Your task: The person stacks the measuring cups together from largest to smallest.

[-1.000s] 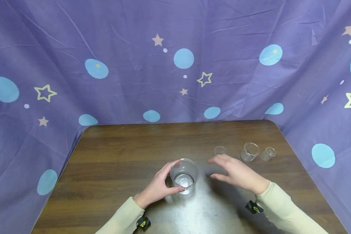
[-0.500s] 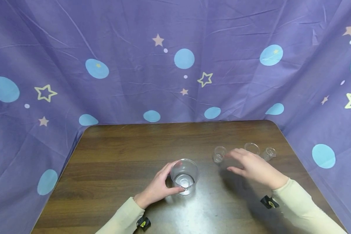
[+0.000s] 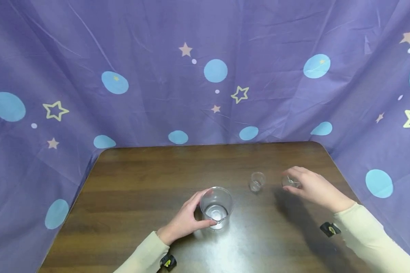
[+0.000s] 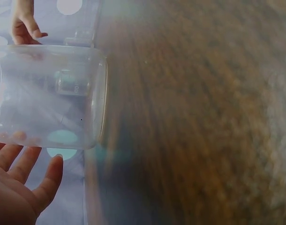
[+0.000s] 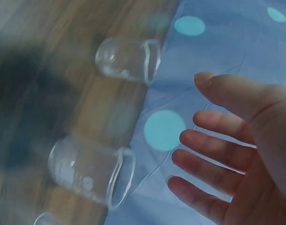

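Observation:
My left hand (image 3: 186, 218) holds a large clear glass beaker (image 3: 216, 208) from its left side, fingers behind and thumb at the front by the spout. In the left wrist view the beaker (image 4: 44, 98) stands upright on the table, with curved fingers along its wall. My right hand (image 3: 314, 187) hovers at a medium beaker (image 3: 290, 182), partly covering it in the head view. The right wrist view shows the right hand (image 5: 236, 145) with fingers spread, apart from the medium beaker (image 5: 91, 173). A smaller beaker (image 3: 257, 182) stands between the hands.
The brown wooden table (image 3: 133, 178) is bounded by a purple curtain (image 3: 150, 76) behind and at both sides. A further glass rim (image 5: 45, 219) peeks in at the bottom of the right wrist view; in the head view the right hand hides that spot.
My right hand has moved right, from over the small beaker to the medium one, uncovering the small beaker. The left hand stays at the large beaker.

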